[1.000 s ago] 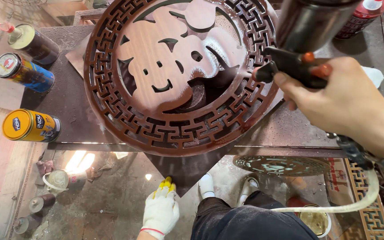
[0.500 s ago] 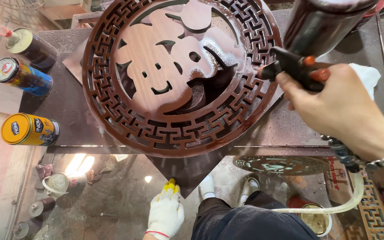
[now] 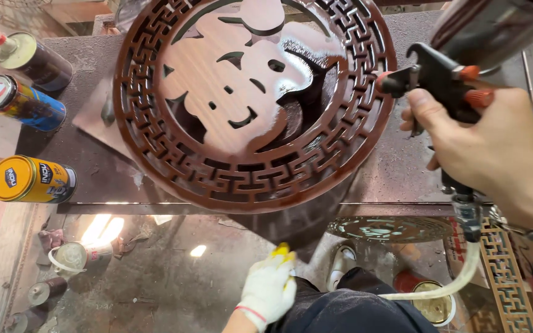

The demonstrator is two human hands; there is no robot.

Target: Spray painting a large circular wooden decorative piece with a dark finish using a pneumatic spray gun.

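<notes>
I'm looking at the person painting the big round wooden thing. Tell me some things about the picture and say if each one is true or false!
1. The right hand holds a black spray gun. True.
2. The left hand is bare. False: it wears a white glove with yellow fingertips.
3. The left hand presses on the round carved panel. False: it hangs low beside the person's dark clothing, touching neither panel nor table.
4. Three cans lie at the left of the work table, one of them a yellow can. True.
5. A pale hose runs from the spray gun's handle. True.
6. The panel is square. False: it is round, with a lattice border.
</notes>
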